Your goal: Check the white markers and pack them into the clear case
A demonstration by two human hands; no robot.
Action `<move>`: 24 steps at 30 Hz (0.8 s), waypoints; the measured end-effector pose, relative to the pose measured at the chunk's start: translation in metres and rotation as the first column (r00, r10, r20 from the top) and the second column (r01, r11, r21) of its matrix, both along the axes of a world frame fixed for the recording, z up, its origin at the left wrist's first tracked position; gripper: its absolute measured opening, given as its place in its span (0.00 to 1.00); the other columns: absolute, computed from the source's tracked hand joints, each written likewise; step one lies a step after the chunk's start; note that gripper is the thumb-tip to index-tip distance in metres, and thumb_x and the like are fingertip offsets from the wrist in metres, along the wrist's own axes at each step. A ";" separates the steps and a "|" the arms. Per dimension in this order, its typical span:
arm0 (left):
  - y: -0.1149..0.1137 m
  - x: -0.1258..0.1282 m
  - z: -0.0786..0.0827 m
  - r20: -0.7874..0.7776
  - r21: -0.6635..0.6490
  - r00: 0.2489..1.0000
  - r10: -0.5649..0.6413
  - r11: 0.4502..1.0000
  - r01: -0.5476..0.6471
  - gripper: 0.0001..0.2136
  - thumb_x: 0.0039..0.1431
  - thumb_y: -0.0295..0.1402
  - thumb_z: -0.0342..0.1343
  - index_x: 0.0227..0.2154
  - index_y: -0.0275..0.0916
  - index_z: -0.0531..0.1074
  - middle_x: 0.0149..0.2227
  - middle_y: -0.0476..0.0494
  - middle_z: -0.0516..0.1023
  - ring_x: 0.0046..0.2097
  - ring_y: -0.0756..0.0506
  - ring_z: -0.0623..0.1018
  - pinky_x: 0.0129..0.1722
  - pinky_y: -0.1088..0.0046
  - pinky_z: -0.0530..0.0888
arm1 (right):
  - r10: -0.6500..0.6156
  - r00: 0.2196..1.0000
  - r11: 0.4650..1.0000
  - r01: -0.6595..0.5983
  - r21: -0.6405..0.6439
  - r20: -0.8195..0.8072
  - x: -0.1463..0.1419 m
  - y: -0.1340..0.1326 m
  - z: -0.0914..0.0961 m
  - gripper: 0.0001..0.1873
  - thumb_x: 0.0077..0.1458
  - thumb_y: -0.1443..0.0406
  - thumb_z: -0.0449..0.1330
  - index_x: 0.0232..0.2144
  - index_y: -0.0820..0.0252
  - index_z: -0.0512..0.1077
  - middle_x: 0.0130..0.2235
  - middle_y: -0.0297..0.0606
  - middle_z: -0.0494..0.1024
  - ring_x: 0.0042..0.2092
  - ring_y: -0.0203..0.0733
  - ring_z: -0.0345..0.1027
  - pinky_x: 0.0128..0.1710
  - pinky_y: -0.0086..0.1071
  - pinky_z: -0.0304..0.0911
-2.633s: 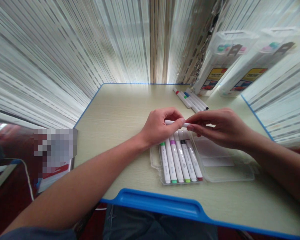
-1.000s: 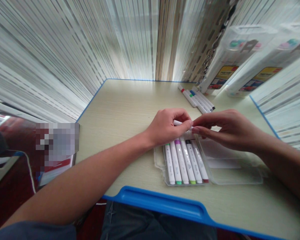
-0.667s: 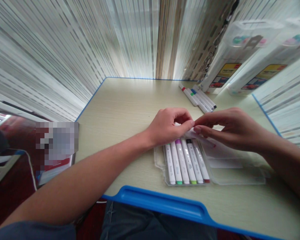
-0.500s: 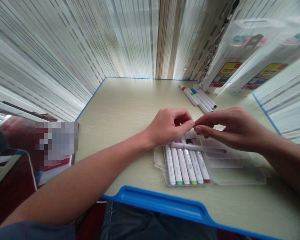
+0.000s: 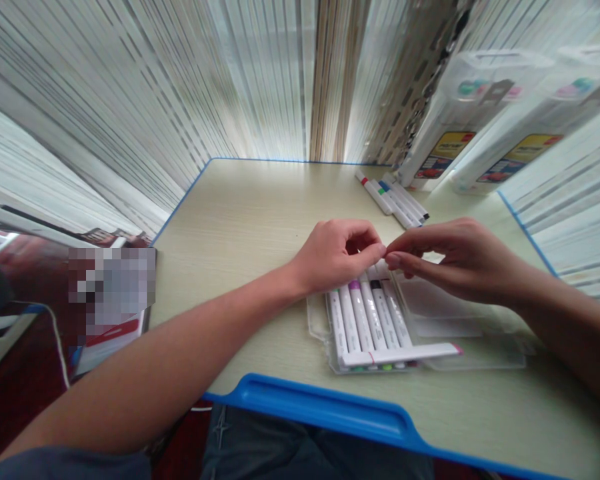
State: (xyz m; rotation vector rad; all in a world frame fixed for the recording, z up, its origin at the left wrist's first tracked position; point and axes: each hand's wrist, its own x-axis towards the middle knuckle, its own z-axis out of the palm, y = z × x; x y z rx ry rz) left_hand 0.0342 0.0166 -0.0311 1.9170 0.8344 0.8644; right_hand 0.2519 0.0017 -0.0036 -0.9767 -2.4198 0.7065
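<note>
My left hand (image 5: 336,255) and my right hand (image 5: 453,261) meet at the fingertips above the far end of an open clear plastic case (image 5: 320,330). Both are closed in a pinch; whatever may be between the fingers is too small or hidden to make out. Several white markers (image 5: 364,317) lie side by side in the case, their far ends partly covered by my hands. Across their near ends rests one loose white marker with a pink tip (image 5: 405,354), sticking out over the case's clear lid (image 5: 495,360), which is folded out to the right.
Several more markers (image 5: 405,203) lie grouped at the back right of the table (image 5: 250,207). Two tall clear cases with labels (image 5: 443,155) stand behind them. A blue tray ledge (image 5: 325,408) runs along the front edge. String curtains (image 5: 260,87) hang around the table.
The loose pink-tipped marker has moved down across the row toward me, from below my hands to the near ends of the other markers. My hands keep nearly the same pose.
</note>
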 end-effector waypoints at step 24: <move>-0.001 0.000 0.001 -0.010 -0.022 1.000 0.023 0.999 -0.023 0.07 0.59 0.32 0.59 0.29 0.33 0.77 0.28 0.45 0.79 0.29 0.52 0.73 0.29 0.77 0.68 | 0.010 1.000 1.000 -0.010 0.014 -0.014 0.001 -0.003 0.005 0.11 0.61 0.59 0.63 0.31 0.60 0.77 0.24 0.32 0.77 0.24 0.32 0.68 0.25 0.26 0.60</move>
